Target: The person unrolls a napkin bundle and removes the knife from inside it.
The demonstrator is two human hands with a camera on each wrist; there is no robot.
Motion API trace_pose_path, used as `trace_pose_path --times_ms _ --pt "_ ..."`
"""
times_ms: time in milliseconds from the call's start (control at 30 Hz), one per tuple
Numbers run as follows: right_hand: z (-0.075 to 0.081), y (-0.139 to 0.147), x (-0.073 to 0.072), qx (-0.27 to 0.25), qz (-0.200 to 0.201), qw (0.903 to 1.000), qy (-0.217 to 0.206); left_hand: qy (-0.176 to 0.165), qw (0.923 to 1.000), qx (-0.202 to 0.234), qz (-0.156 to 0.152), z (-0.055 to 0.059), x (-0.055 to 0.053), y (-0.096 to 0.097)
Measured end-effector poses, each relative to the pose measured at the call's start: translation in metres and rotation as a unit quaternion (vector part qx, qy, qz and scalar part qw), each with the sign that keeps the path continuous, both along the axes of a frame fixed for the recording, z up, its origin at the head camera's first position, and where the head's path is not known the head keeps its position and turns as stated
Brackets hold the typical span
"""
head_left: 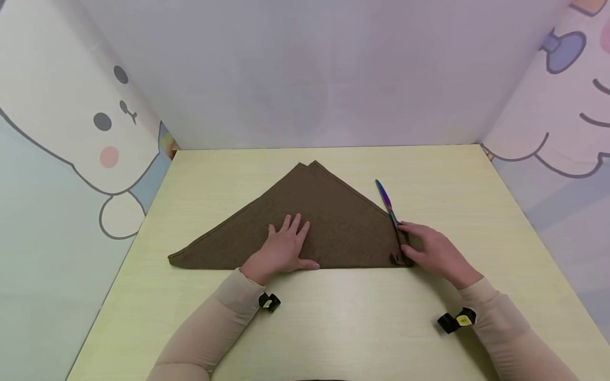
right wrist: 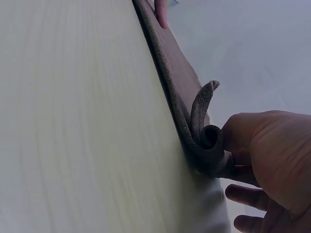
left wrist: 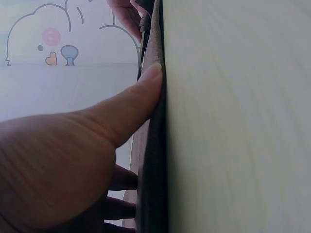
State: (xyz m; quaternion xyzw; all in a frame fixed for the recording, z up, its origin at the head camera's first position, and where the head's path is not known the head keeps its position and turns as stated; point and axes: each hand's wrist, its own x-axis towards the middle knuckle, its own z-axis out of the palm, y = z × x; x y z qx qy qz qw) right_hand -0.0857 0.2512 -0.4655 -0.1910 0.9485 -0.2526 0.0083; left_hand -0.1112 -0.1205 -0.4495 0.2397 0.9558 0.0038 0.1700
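A brown cloth napkin (head_left: 333, 222) lies folded into a wide triangle, its long edge toward the person. My left hand (head_left: 283, 248) rests on its middle with the fingers spread; in the left wrist view the thumb (left wrist: 150, 77) lies along the folded edge. At the right corner my right hand (head_left: 431, 251) holds the turned-in end of the napkin, which shows as a small roll (right wrist: 211, 138) beside the thumb in the right wrist view. An iridescent blue-purple table knife (head_left: 383, 194) lies slanted at this corner, its lower part hidden by the cloth and fingers.
The pale wooden table (head_left: 333, 328) reaches back to a plain light wall (head_left: 305, 74). Cartoon-printed panels stand at both sides. Small black devices hang at both wrists, the right one (head_left: 455, 320) over the table's right front.
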Motion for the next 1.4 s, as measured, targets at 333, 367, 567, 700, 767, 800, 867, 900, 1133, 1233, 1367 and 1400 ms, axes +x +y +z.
trace_pose_path --times_ms 333,367,567,700,767,800,867,900,1133,1233,1367,1400 --pt "-0.001 0.005 0.0 -0.011 -0.003 0.9999 -0.005 0.001 1.0 0.001 0.0 -0.001 0.0 0.0" --pt "-0.001 0.006 0.001 -0.012 -0.003 0.9999 -0.004 0.001 1.0 0.001 0.0 0.0 0.0 0.0" --pt "-0.002 0.008 0.001 -0.015 -0.003 0.9999 -0.007 0.0 1.0 0.0 0.001 0.0 0.0 0.0" --pt "-0.003 0.01 0.0 -0.014 -0.007 0.9998 -0.013 0.002 1.0 0.0 0.0 0.0 0.0 0.0" --pt "-0.003 0.011 0.0 -0.013 -0.008 0.9998 -0.013 0.002 1.0 0.0 0.0 0.0 0.001 0.0" --pt "-0.003 0.011 0.0 -0.013 -0.008 0.9998 -0.012 0.002 1.0 0.001 0.0 0.0 0.001 0.0" --pt "-0.003 0.012 0.0 -0.013 -0.01 0.9998 -0.013 0.001 1.0 0.001 0.001 0.001 0.001 0.001" --pt "-0.003 0.012 0.0 -0.014 -0.011 0.9997 -0.014 0.002 1.0 0.0 0.0 0.001 0.001 0.001" --pt "-0.002 0.014 0.002 -0.017 -0.017 0.9994 -0.023 0.004 1.0 -0.003 -0.001 0.003 0.001 0.001" --pt "-0.002 0.015 0.002 -0.016 -0.016 0.9995 -0.024 0.002 1.0 0.0 0.0 0.003 0.001 0.001" --pt "-0.002 0.016 0.001 -0.014 -0.016 0.9995 -0.023 -0.002 1.0 0.001 0.001 0.003 0.001 0.001" --pt "-0.002 0.016 0.001 -0.013 -0.016 0.9995 -0.024 -0.002 1.0 0.001 0.002 0.003 0.001 0.001"
